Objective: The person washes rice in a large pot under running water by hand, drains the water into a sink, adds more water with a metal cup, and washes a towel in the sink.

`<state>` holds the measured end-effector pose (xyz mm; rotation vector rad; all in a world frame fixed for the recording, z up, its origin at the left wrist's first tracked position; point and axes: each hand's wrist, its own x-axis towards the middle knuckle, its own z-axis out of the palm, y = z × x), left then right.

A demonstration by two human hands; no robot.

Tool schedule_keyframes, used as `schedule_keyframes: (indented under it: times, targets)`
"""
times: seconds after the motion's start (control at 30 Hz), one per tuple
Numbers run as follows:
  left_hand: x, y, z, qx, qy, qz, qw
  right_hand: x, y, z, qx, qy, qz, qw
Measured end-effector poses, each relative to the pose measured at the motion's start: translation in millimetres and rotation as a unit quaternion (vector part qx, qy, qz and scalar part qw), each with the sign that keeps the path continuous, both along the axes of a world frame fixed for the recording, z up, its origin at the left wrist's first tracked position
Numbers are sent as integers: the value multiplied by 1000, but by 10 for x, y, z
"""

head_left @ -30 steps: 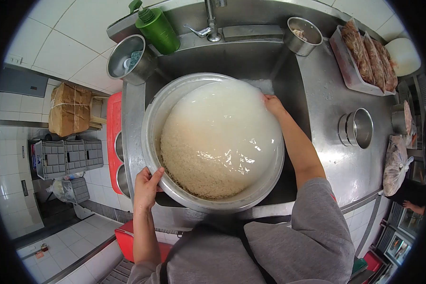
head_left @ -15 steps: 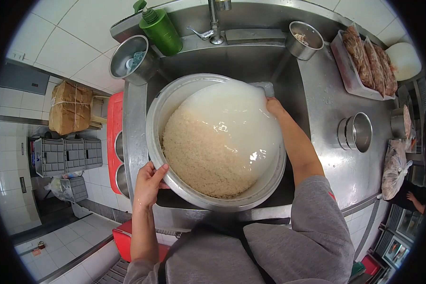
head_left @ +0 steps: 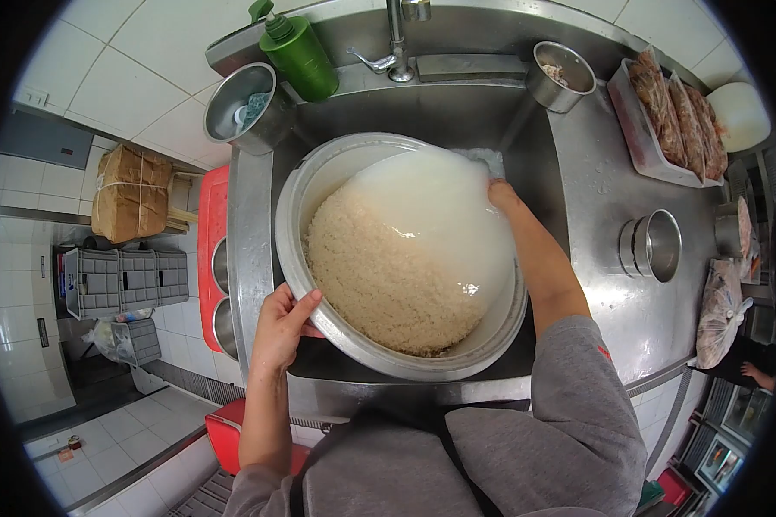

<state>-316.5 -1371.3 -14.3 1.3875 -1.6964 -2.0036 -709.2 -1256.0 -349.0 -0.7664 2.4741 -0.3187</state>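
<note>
A large metal pot (head_left: 294,228) sits tilted in the sink, its far right side lower. Wet white rice (head_left: 375,276) is banked up on the near left inside it, and cloudy water (head_left: 435,194) pools toward the far right rim. My left hand (head_left: 286,326) grips the near left rim, with the thumb on top and the fingers below, partly hidden. My right hand (head_left: 502,196) is at the far right rim, where most of its fingers are out of sight behind the pot. Cloudy liquid (head_left: 486,158) shows just beyond the rim there.
The steel sink (head_left: 388,112) surrounds the pot, with a faucet (head_left: 397,43) behind. A green pump bottle (head_left: 300,59) and a steel container (head_left: 240,105) stand at the left corner. On the right counter are steel cups (head_left: 651,246) and a tray of bagged meat (head_left: 664,129).
The pot has turned and tipped slightly toward the far right, and my left hand has risen with its rim. A little more rice is exposed above the water. Both hands stay at the pot.
</note>
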Motion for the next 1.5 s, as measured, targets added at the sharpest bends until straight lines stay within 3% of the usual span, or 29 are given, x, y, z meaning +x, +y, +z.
schedule_keyframes:
  times: [0.6, 0.67, 0.77, 0.87, 0.97, 1.5]
  targets:
    - [-196, -2, 42, -12, 10, -27, 1000, 35, -9, 242, 5, 25, 76, 997]
    - [-208, -1, 46, -14, 7, -29, 999, 14, -29, 236, 3, -34, 43, 998]
    - [-219, -3, 52, -15, 8, -31, 999, 39, -48, 214, 18, -25, -16, 999]
    - [-238, 0, 53, -12, 11, -34, 999, 134, -55, 536, 48, -37, -23, 998]
    - [-212, -24, 23, -23, 4, -53, 998, 67, -28, 363, -9, -41, 19, 999]
    - [-298, 2, 68, -11, 25, -44, 999, 48, -44, 301, -10, -46, 27, 998]
